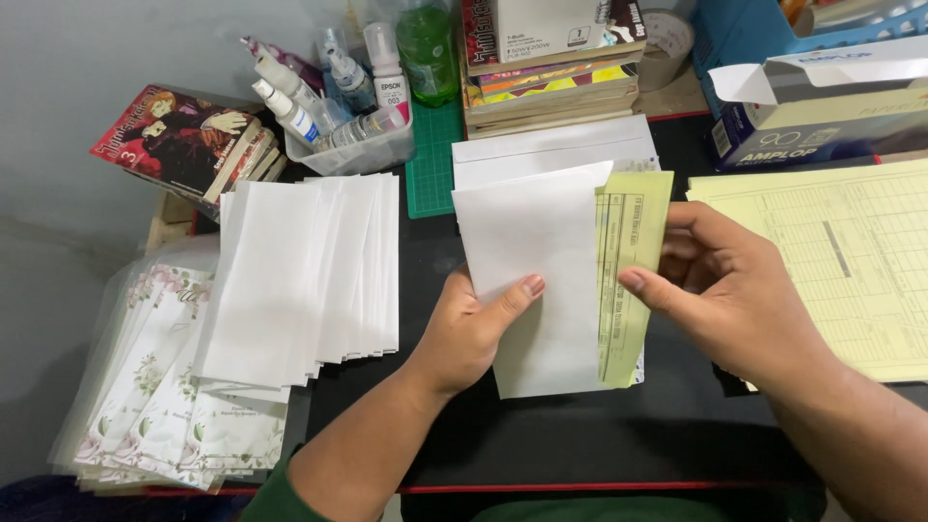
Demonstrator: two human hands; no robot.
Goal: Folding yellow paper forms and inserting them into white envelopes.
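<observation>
Black desk (541,435); white envelope (536,280), yellow form (628,261)

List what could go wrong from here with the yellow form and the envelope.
1. The folded yellow form sits only partly inside the white envelope; pushed by the right hand, it could crumple or catch at the opening.
2. The left hand grips the envelope by one edge only, so it might bend or slip.
3. The fanned stack of white envelopes lies near the left forearm; a nudge could scatter it.
</observation>
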